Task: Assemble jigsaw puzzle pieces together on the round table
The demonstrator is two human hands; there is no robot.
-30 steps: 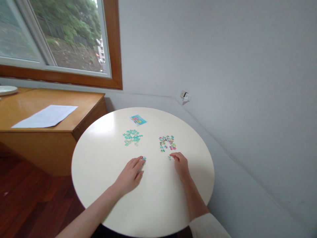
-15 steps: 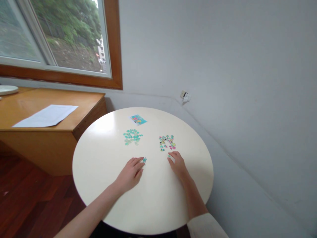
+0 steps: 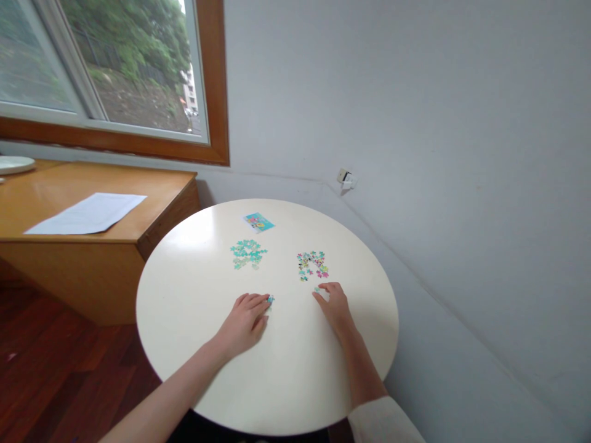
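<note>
My left hand (image 3: 243,321) lies flat on the round white table (image 3: 194,277), fingers stretched out, its fingertips touching a small teal puzzle piece (image 3: 270,299). Just below a heap of multicoloured puzzle pieces (image 3: 312,265), my right hand (image 3: 335,305) rests on the table with its fingers spread. A single small piece (image 3: 317,289) lies at its fingertips. A heap of teal pieces (image 3: 248,253) sits farther back on the left. Behind that lies a small picture card (image 3: 258,222).
A wooden desk (image 3: 69,246) with a white sheet of paper (image 3: 87,213) stands to the left under a window (image 3: 106,74). A white plate (image 3: 13,165) sits at its far left. Grey walls meet behind the table, with a wall socket (image 3: 345,178).
My right hand has drawn slightly left and opened its fingers beside the small piece. The left hand has hardly moved.
</note>
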